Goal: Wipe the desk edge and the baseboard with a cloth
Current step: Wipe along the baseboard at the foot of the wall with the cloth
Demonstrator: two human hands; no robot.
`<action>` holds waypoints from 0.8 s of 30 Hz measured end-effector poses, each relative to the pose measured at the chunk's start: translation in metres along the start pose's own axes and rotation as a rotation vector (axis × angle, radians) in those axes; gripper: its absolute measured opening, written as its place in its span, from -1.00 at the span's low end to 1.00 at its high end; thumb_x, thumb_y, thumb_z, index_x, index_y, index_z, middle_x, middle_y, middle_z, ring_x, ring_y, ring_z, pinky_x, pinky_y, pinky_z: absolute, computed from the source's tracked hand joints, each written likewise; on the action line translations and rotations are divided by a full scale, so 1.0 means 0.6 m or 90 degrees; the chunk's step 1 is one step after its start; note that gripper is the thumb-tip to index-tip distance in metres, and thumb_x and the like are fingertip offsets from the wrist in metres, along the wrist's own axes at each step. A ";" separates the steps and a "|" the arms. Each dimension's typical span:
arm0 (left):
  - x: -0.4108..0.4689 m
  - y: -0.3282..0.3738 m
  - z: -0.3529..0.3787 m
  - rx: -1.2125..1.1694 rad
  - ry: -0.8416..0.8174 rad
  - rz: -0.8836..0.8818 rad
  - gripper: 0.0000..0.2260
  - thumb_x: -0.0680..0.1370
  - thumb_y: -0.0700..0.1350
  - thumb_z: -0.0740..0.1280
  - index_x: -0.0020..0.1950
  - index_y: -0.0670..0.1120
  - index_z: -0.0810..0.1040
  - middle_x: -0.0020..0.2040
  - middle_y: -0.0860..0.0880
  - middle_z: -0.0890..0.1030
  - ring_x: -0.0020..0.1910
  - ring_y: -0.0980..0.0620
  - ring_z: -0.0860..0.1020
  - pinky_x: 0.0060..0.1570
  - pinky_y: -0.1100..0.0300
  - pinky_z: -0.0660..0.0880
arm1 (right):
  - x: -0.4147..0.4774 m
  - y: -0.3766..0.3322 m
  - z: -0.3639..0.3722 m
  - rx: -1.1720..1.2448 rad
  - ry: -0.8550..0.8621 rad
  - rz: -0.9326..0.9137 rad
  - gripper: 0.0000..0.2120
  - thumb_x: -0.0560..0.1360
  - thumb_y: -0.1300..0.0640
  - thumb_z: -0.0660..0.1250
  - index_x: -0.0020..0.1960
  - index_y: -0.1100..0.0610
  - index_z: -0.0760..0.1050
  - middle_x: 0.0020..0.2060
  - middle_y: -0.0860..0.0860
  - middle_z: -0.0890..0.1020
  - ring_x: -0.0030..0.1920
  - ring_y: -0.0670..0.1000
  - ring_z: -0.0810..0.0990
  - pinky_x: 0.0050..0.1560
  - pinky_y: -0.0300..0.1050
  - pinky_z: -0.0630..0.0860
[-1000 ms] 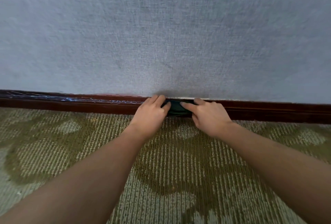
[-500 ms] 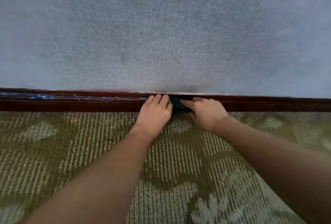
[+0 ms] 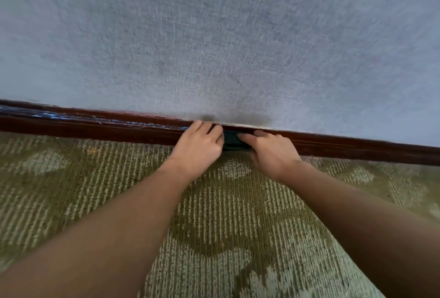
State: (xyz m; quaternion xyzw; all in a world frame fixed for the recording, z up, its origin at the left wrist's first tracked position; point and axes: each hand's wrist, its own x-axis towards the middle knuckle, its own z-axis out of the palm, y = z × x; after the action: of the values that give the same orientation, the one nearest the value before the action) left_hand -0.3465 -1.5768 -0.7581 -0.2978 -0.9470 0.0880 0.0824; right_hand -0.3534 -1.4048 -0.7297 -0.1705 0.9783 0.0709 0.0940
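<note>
A dark red-brown wooden baseboard runs across the foot of the wall, with pale blue streaks along its left stretch. A dark green cloth is pressed against the baseboard near the middle; only a small part of it shows between my hands. My left hand holds the cloth's left end, fingers curled over the top of the baseboard. My right hand holds the right end, with its forefinger laid across the cloth. No desk edge is in view.
A grey-blue textured wall fills the upper half of the view. A green and beige patterned carpet covers the floor up to the baseboard. Both my bare forearms reach in from the bottom corners.
Both hands and the cloth have slid a little along the baseboard, and the hands have drawn closer together, so less cloth shows. The view has tilted, so the baseboard now slopes down to the right.
</note>
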 end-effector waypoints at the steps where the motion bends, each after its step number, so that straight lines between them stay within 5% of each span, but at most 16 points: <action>1: -0.004 -0.004 -0.002 0.018 -0.003 -0.008 -0.58 0.42 -0.28 0.35 0.28 -0.21 0.45 0.14 -0.13 0.52 0.12 -0.12 0.48 0.16 0.05 0.38 | 0.004 -0.003 0.001 0.011 0.008 -0.011 -0.56 0.57 0.14 0.12 0.43 -0.06 0.20 0.14 0.04 0.50 -0.06 0.15 0.58 -0.13 -0.02 0.50; 12: -0.048 -0.029 -0.005 0.019 -0.091 -0.099 -0.62 0.53 -0.17 0.25 0.35 -0.16 0.37 0.21 -0.10 0.46 0.18 -0.11 0.39 0.19 0.04 0.27 | 0.011 -0.053 0.025 0.046 0.045 -0.105 -0.51 0.58 0.12 0.09 0.48 -0.06 0.08 0.22 0.06 0.45 -0.07 0.14 0.59 -0.18 -0.05 0.45; 17: -0.077 -0.042 -0.024 0.052 -0.018 -0.062 -0.58 0.16 -0.21 0.57 -0.01 -0.25 0.64 -0.23 -0.13 0.62 -0.27 -0.12 0.58 -0.25 0.13 0.52 | 0.015 -0.071 0.024 0.025 0.075 -0.138 -0.49 0.57 0.15 0.14 0.47 -0.03 0.08 0.22 0.08 0.43 -0.15 0.13 0.58 -0.31 -0.09 0.34; 24: -0.052 -0.045 -0.035 0.051 -0.021 -0.101 -0.58 0.15 -0.26 0.56 -0.02 -0.26 0.64 -0.18 -0.19 0.63 -0.21 -0.18 0.59 -0.18 0.05 0.54 | 0.024 -0.063 0.012 0.040 0.085 -0.099 -0.49 0.55 0.19 0.17 0.46 0.00 0.13 0.20 0.11 0.45 -0.10 0.16 0.58 -0.28 -0.08 0.36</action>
State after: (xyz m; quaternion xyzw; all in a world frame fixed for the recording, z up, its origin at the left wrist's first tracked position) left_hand -0.3315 -1.6143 -0.7355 -0.2169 -0.9646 0.1236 0.0849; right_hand -0.3523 -1.4434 -0.7436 -0.2469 0.9680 0.0213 0.0392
